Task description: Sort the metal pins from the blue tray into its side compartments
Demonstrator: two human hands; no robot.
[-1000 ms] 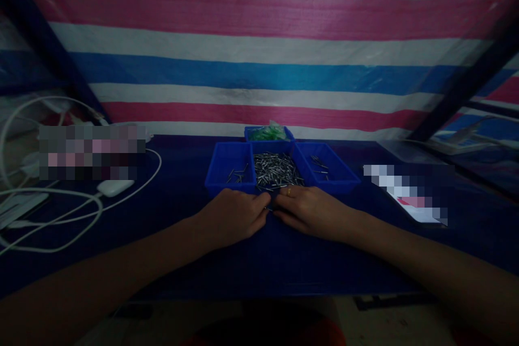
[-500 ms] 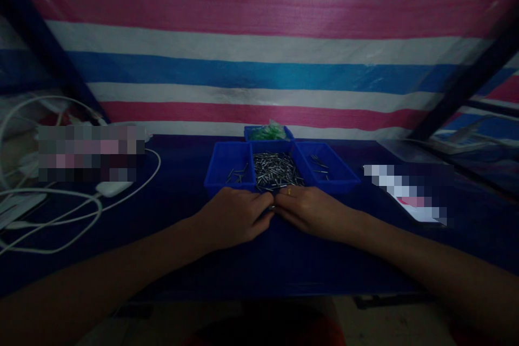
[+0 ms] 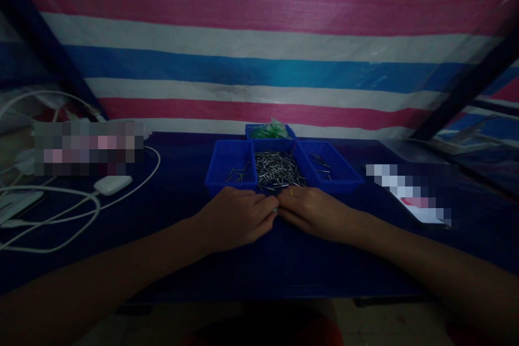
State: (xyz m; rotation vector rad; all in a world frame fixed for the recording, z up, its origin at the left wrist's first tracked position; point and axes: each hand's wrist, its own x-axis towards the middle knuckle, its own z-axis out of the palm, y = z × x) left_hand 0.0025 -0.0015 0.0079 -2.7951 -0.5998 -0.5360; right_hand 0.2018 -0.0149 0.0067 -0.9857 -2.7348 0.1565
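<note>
My left hand is closed, thumb and forefinger pinched at the fingertips. A small shiny metal pin shows its end there, mostly hidden by the fingers. Facing it, my right hand, with a ring on one finger, has its fingertips pressed together at the same pin. The two hands touch or nearly touch just in front of a blue bin heaped with metal pins. Beside that stand a left blue bin and a right blue bin, each with several loose pins inside.
Behind the pins is a small blue bin holding green plastic-wrapped stuff. White cables and a white adapter lie at left. A blurred-out phone-like slab lies at right on the dark blue table. Striped sheeting hangs behind.
The fingertips have drawn closer together, and less of the metal pin shows between them. The hands otherwise stay in place; the view has shifted slightly.
</note>
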